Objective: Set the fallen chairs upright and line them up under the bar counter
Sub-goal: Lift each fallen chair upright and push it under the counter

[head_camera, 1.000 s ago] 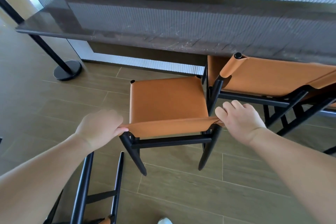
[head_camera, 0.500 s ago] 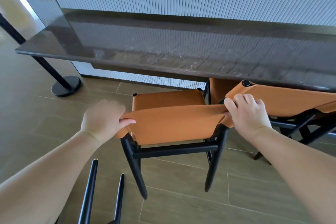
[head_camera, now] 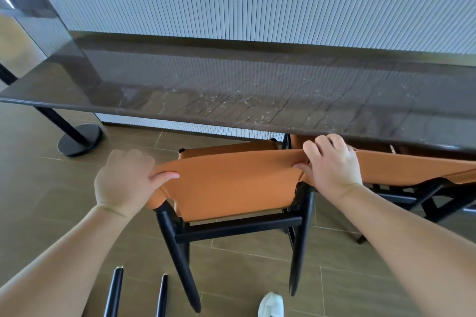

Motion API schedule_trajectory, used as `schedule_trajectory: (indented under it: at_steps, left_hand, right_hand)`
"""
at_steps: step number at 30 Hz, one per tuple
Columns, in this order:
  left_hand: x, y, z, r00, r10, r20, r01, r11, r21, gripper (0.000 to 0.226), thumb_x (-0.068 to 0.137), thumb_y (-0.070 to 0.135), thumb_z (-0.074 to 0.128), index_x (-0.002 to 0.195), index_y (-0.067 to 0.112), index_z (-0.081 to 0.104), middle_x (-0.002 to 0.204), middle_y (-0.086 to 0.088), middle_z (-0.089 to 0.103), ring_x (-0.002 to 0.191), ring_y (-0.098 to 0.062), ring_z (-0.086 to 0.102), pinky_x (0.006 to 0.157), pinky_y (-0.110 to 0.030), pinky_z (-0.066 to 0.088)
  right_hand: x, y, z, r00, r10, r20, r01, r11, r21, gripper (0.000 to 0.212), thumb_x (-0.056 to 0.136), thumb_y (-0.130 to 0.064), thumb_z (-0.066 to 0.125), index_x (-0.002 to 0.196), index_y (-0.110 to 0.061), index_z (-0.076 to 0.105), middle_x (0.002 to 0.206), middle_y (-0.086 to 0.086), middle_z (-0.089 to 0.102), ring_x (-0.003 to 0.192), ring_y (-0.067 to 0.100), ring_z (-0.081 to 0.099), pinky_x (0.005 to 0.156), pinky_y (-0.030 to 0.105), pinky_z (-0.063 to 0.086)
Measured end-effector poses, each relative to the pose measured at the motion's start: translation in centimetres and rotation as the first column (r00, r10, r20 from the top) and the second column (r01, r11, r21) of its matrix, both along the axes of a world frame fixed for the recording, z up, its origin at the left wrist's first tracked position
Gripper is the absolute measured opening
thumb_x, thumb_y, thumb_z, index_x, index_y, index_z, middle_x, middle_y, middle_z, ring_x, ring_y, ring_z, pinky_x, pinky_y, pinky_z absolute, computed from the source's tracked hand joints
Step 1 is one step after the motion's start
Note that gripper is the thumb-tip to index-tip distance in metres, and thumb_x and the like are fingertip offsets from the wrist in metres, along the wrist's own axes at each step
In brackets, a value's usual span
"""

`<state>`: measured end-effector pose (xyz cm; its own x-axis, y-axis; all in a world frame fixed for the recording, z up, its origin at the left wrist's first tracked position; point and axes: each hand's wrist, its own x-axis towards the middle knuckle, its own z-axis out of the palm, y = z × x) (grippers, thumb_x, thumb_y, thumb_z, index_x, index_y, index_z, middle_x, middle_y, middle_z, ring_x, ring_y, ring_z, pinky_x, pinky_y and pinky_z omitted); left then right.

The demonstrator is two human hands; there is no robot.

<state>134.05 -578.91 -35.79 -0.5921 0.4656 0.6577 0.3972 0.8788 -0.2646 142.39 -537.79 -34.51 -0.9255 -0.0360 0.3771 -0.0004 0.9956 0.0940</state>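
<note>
Both hands hold the orange leather backrest of the black-framed chair (head_camera: 226, 188) by its top edge: the left hand (head_camera: 123, 183) wraps the left corner with the thumb lying across the front of the leather, and the right hand (head_camera: 332, 165) has its fingers curled over the right corner, so each grip is closed on the sling itself. The chair stands upright between the two grips, its seat beyond them and partly tucked beneath the dark polished stone surface (head_camera: 231, 90) of the bar. Just right of the right hand's grip, a second orange leather chair (head_camera: 412, 167) sits under the same edge. Below the left hand's grip, two thin black chair legs (head_camera: 113, 293) point up from the tiled floor, probably a chair not yet righted. The leather looks soft and gives under the fingers, so it likely wrinkles rather than steers well; the rigid black posts at each corner seem the firmer hold. The frame looks light enough to slide, though the legs may drag on the tiles.
</note>
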Motion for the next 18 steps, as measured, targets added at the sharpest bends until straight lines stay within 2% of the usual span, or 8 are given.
schedule_trajectory:
  at_steps: [2, 4, 8, 10, 18]
  left_hand:
    - [-0.7, 0.1, -0.3, 1.000, 0.021, -0.007, -0.021, 1.000, 0.020, 0.064, 0.079, 0.074, 0.062, 0.062, 0.013, 0.049, 0.065, -0.002, 0.052, 0.070, -0.027, 0.048, 0.047, -0.032, 0.041]
    - [-1.9, 0.3, -0.1, 0.999, 0.047, 0.001, -0.047, 0.998, 0.040, 0.062, 0.079, 0.074, 0.063, 0.061, 0.017, 0.045, 0.062, 0.000, 0.050, 0.069, -0.025, 0.050, 0.046, -0.029, 0.037]
    - [-5.1, 0.7, 1.8, 0.995, 0.045, 0.092, -0.047, 0.999, 0.014, 0.064, 0.080, 0.077, 0.057, 0.060, 0.023, 0.029, 0.058, 0.006, 0.030, 0.056, -0.020, 0.045, 0.045, -0.025, 0.020]
    - [-6.6, 0.9, 2.7, 0.989, 0.059, 0.133, -0.060, 0.998, 0.005, 0.065, 0.081, 0.079, 0.050, 0.060, 0.023, 0.027, 0.057, 0.006, 0.026, 0.052, -0.020, 0.041, 0.047, -0.024, 0.014]
    - [-9.2, 1.8, 4.3, 0.971, 0.090, 0.223, -0.081, 0.996, -0.049, 0.067, 0.083, 0.078, 0.044, 0.057, 0.017, 0.037, 0.055, 0.003, 0.033, 0.053, -0.023, 0.043, 0.046, -0.024, 0.020]
  right_hand:
    - [-1.0, 0.4, 0.0, 0.999, 0.025, -0.045, -0.027, 0.999, -0.034, 0.039, 0.073, -0.035, 0.082, 0.093, -0.010, 0.060, 0.089, 0.009, 0.061, 0.089, 0.035, 0.055, 0.064, 0.046, 0.051]
    - [-2.4, 0.6, 0.0, 0.996, 0.037, -0.086, -0.043, 0.997, -0.065, 0.038, 0.070, -0.033, 0.084, 0.090, -0.010, 0.061, 0.085, 0.007, 0.060, 0.085, 0.033, 0.054, 0.062, 0.044, 0.050]
    - [-5.5, 1.1, 0.6, 0.994, 0.044, -0.102, -0.052, 0.995, -0.081, 0.039, 0.066, -0.033, 0.085, 0.088, -0.012, 0.061, 0.083, 0.005, 0.060, 0.084, 0.032, 0.054, 0.063, 0.042, 0.048]
    - [-7.0, 1.3, 1.0, 0.993, 0.051, -0.110, -0.060, 0.995, -0.081, 0.041, 0.063, -0.034, 0.087, 0.085, -0.012, 0.061, 0.081, 0.005, 0.060, 0.082, 0.032, 0.054, 0.062, 0.042, 0.048]
    - [-10.5, 1.6, 1.9, 0.998, 0.025, -0.060, -0.030, 0.996, -0.079, 0.040, 0.066, -0.038, 0.083, 0.088, -0.014, 0.060, 0.084, 0.002, 0.060, 0.087, 0.029, 0.053, 0.064, 0.041, 0.047]
